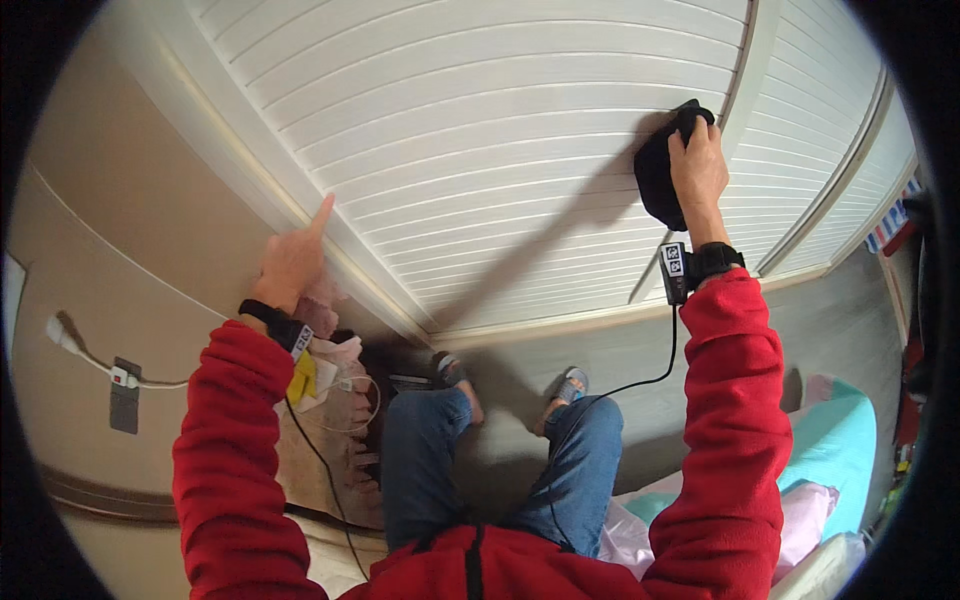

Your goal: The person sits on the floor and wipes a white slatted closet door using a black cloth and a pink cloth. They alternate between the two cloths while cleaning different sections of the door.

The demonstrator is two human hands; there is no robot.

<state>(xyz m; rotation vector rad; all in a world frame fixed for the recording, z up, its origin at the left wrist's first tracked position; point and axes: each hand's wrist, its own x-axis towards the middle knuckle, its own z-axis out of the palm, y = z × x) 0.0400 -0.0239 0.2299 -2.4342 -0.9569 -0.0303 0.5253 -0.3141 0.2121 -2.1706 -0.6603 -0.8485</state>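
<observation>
My right hand (pixel 699 166) grips a black fabric item (pixel 660 176), perhaps a cap or pouch, held in front of the white slatted wardrobe door (pixel 487 150). The item's far side and exact shape are hard to tell. My left hand (pixel 294 259) is raised near the door's left frame (pixel 281 172), index finger extended and the other fingers partly curled, with nothing seen in it. Whether that fingertip touches the frame cannot be told. Both wrists wear black straps with small cabled devices.
At left are a wall socket (pixel 124 409) with a plugged white cable and a cloth-covered table (pixel 322 465) bearing a yellow item (pixel 302 379). My feet in sandals are on the grey floor (pixel 510 442). Turquoise and pink bedding (pixel 832 442) lies at lower right.
</observation>
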